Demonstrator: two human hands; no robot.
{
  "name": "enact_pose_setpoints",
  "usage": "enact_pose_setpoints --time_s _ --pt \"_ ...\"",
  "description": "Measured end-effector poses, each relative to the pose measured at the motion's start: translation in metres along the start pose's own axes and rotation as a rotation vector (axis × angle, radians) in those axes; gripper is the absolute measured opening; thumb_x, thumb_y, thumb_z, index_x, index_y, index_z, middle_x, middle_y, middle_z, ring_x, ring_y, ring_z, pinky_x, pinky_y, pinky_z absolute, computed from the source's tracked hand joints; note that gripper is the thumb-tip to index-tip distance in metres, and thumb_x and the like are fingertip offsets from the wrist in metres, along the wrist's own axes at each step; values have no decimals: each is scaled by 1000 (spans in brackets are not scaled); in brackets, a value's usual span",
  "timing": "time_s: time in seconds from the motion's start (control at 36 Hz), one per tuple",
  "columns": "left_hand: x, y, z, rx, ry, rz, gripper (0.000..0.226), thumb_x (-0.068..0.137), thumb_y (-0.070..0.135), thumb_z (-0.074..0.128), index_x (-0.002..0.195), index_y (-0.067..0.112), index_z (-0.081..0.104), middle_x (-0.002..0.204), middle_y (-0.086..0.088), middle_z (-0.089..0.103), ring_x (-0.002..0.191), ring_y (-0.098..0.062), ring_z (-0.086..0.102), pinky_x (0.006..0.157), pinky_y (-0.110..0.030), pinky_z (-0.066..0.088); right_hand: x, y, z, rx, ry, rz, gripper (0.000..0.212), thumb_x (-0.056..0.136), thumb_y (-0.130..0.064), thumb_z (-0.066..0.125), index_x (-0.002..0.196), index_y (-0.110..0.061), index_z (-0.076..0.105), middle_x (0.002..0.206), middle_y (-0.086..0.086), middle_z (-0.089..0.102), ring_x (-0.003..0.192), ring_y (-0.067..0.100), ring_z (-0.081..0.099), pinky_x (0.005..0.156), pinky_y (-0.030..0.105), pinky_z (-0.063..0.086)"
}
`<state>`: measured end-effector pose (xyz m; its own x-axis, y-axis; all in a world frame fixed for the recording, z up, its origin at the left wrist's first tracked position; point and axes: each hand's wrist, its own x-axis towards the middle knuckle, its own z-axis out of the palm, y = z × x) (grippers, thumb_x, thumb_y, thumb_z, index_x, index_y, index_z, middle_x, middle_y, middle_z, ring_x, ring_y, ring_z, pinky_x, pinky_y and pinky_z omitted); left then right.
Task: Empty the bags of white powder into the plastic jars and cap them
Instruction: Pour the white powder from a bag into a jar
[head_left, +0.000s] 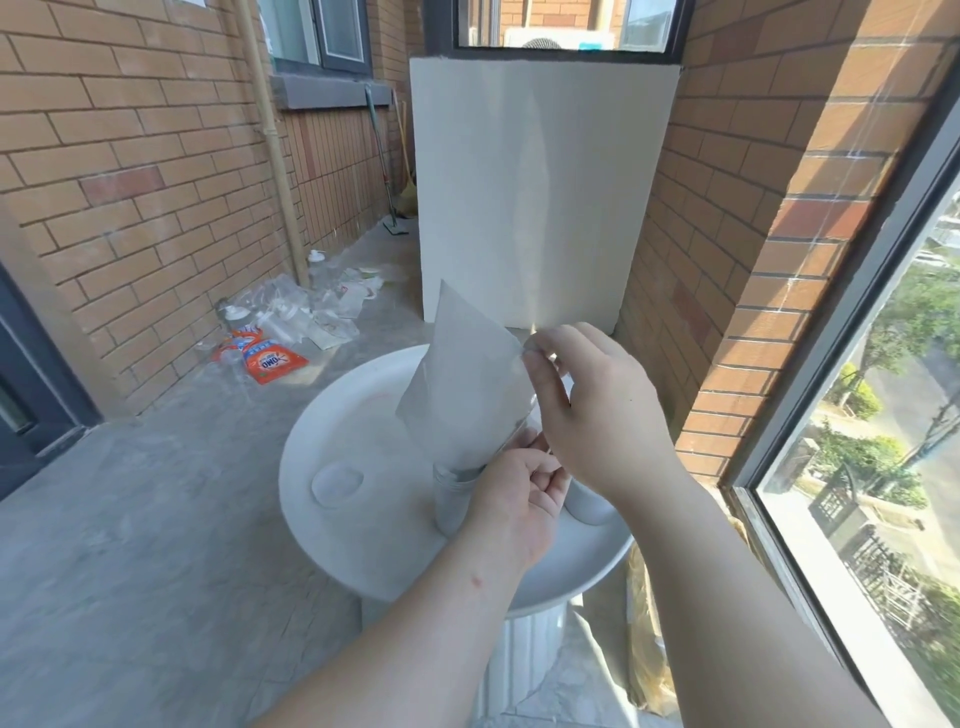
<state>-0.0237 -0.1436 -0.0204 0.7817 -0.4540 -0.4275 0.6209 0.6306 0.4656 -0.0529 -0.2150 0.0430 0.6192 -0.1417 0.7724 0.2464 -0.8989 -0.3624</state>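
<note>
A clear plastic bag (467, 384) holding white powder is upended, its narrow lower end stuck into the mouth of a plastic jar (451, 499) standing on a round white table (332, 415). My left hand (514, 493) grips the bag's neck at the jar's rim. Higher up, my right hand (587, 405) pinches the bag's upper right corner between thumb and fingers. A white jar cap (336, 484) lies on the table left of the jar. A second white jar (589, 506) peeks out under my right wrist, mostly hidden.
A white foam board (535, 197) leans upright behind the table. Empty bags, bottles and an orange detergent pack (270, 358) litter the concrete floor by the left brick wall. A window (883, 415) runs along the right. A yellowish bag (644, 639) sits beside the table's pedestal.
</note>
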Motion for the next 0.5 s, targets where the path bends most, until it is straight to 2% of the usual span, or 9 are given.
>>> enact_pose_setpoints --time_s 0.11,0.17,0.22,0.28,0.31,0.42,0.5 --pt "0 -1 0 -9 -7 2 50 81 -20 37 115 10 59 84 -6 76 67 -14 72 88 -31 53 -1 -2 -3 10 -1 18 11 98 -22 53 93 -21 63 87 -11 60 81 20 59 69 48 51" --pt "-1 -1 1 -3 1 -5 48 81 -20 37 112 9 61 78 -4 74 61 -13 70 82 -29 54 -1 -3 -4 21 -15 28 10 97 -24 54 93 -22 63 89 -14 60 83 18 58 72 48 51" --pt "-4 0 4 24 14 -7 42 81 -20 35 93 7 64 65 0 68 52 -10 61 69 -24 54 -2 -4 -4 39 -48 48 13 96 -33 56 98 -23 64 94 -16 60 87 14 59 75 48 52" --pt "-7 0 6 62 35 -6 41 80 -19 31 67 8 58 52 3 57 43 -8 49 52 -19 50 -2 -6 -3 34 -64 67 22 96 -41 55 105 -23 65 98 -15 62 90 14 59 77 46 51" --pt "-9 1 7 75 43 -7 42 80 -19 29 61 9 54 49 3 54 40 -7 46 47 -17 48 -2 -6 -2 27 -61 70 25 96 -42 55 106 -22 66 98 -13 63 90 15 59 76 45 51" --pt "-11 0 7 75 50 0 41 78 -20 30 68 7 59 57 1 62 45 -8 56 47 -17 49 0 -8 2 0 -50 61 23 97 -35 52 95 -18 67 85 -15 55 83 20 60 68 36 47" --pt "-12 0 8 88 52 10 41 81 -19 30 66 9 55 52 4 58 40 -6 52 43 -15 45 1 -9 4 -17 -31 58 20 98 -28 53 87 -16 65 76 -14 50 72 20 54 62 32 38"
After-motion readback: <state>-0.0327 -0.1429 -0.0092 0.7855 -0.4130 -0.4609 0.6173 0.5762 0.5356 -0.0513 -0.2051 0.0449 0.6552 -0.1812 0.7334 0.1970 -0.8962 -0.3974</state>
